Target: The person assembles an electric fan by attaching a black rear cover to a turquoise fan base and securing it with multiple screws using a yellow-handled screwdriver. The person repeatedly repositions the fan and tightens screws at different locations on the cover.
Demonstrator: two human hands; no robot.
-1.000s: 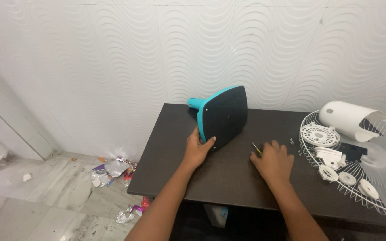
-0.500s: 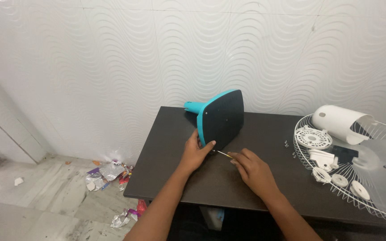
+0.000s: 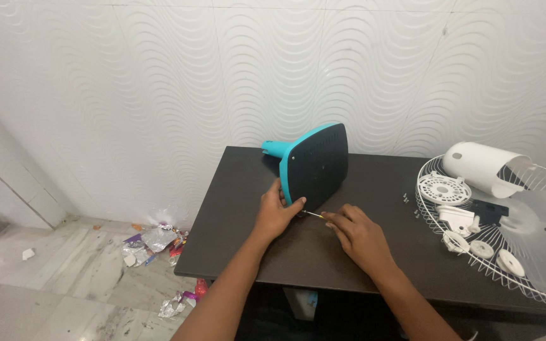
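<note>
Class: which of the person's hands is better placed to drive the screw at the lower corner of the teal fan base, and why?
Probably the right hand: it holds the screwdriver, tip at the fan base corner. The left hand grips the base's edge, steadying it.

Single head-worn view, angled downward.
Looks forward over both forearms from close behind; dark table [image 3: 374, 189] just beyond, patterned wall [image 3: 222, 69] farther ahead.

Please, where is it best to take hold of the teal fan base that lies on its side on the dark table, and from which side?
Probably at the lower left rim of the fan base, coming from the left, where the left hand already has its grip. The flat dark underside faces the person and offers no edge, and the right hand works a thin screwdriver at the bottom corner, so that side is taken.
</note>
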